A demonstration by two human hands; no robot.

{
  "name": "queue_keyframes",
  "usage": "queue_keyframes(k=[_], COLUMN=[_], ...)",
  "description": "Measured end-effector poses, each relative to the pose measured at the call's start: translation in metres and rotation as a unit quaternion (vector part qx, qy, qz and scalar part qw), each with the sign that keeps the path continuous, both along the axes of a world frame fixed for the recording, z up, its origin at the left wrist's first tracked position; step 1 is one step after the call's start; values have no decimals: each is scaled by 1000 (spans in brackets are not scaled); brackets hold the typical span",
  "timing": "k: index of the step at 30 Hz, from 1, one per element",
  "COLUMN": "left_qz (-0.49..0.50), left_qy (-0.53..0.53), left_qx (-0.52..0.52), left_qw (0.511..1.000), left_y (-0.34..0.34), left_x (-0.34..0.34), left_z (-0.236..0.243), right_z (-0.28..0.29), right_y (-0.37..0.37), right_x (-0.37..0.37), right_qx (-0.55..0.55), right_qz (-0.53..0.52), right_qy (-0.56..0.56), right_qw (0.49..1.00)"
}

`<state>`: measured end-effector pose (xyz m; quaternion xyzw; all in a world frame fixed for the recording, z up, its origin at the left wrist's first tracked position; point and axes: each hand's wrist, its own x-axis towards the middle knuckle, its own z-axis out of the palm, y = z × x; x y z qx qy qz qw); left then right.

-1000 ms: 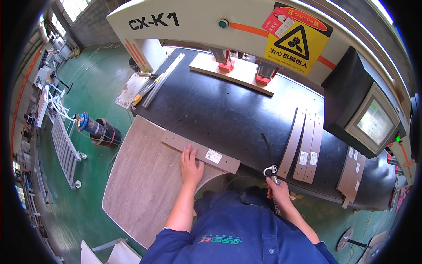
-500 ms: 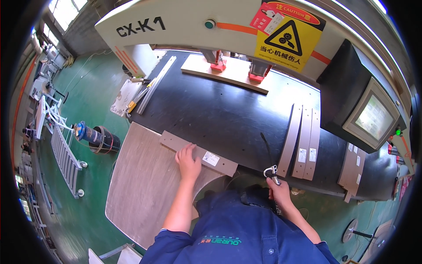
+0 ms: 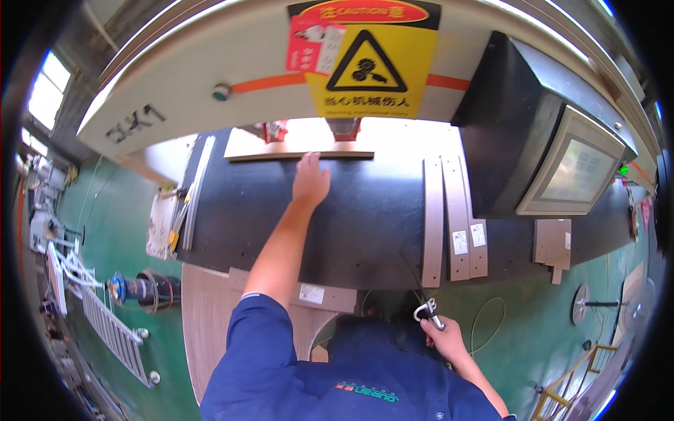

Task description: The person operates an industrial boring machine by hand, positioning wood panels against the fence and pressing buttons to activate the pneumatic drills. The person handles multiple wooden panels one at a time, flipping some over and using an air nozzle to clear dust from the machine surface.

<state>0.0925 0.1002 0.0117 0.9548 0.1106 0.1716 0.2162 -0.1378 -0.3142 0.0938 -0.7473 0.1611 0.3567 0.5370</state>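
Observation:
My left hand (image 3: 311, 181) is stretched far across the black machine table (image 3: 351, 217), fingers extended. Its fingertips meet the near edge of a pale wooden board (image 3: 242, 147), which lies under two red-footed clamps (image 3: 275, 131). My right hand (image 3: 446, 337) is low on the right, in front of the table, closed around a metal air blow gun (image 3: 430, 310) with a hooked trigger and a long dark nozzle. Beneath my left arm, a labelled grey-brown strip (image 3: 337, 297) rests on a large curved wood-grain panel (image 3: 203, 302).
Several drilled grey-brown strips (image 3: 433, 224) lie on the table's right side, with shorter pieces (image 3: 553, 242) beyond. A control screen (image 3: 576, 161) juts out above them. The machine's beam (image 3: 189, 98) spans the far side. Metal bars (image 3: 199, 193) lie at the left edge.
My left hand has left the labelled strip and reached forward to the pale board. The right hand still holds the blow gun. The view has shifted toward the right.

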Motion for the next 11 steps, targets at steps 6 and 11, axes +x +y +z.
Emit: queue_keyframes(k=[6, 11], left_qz=[-53, -44], left_qy=[267, 118], left_qx=[139, -81], left_qw=[952, 989], left_y=[17, 49], left_x=[108, 132], left_z=[15, -29], right_z=[11, 8], right_y=[-5, -7], right_x=[-26, -32], right_qx=[-50, -57], right_qz=[-14, -44], right_qy=[28, 56], right_qw=[998, 996])
